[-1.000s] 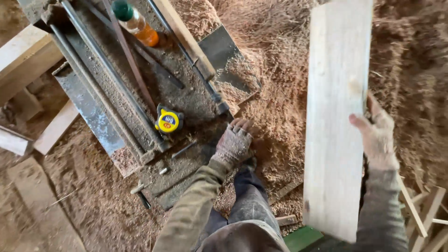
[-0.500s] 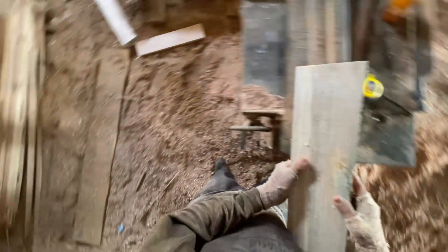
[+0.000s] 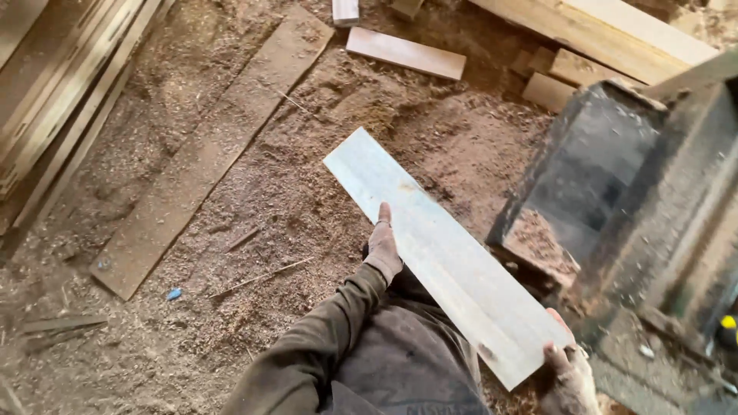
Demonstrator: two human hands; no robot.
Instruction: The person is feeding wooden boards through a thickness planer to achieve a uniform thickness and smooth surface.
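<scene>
I hold a long pale wooden board (image 3: 438, 246) flat in front of me, angled from upper left to lower right over the sawdust floor. My left hand (image 3: 383, 244), in a dirty work glove, grips its left long edge near the middle. At the board's near right end, my right hand (image 3: 567, 369) clasps it from below. My legs in dark trousers (image 3: 403, 361) show under the board.
A dark metal machine (image 3: 638, 207) covered in sawdust stands at the right. A long plank (image 3: 207, 150) lies on the floor at left, with stacked boards (image 3: 54, 100) beyond it. Short offcuts (image 3: 405, 52) and timbers (image 3: 607, 31) lie at the top.
My view has swung left, away from the machine. The board went from upright in my right hand to lying flat and angled, with my left hand now on its edge too.
</scene>
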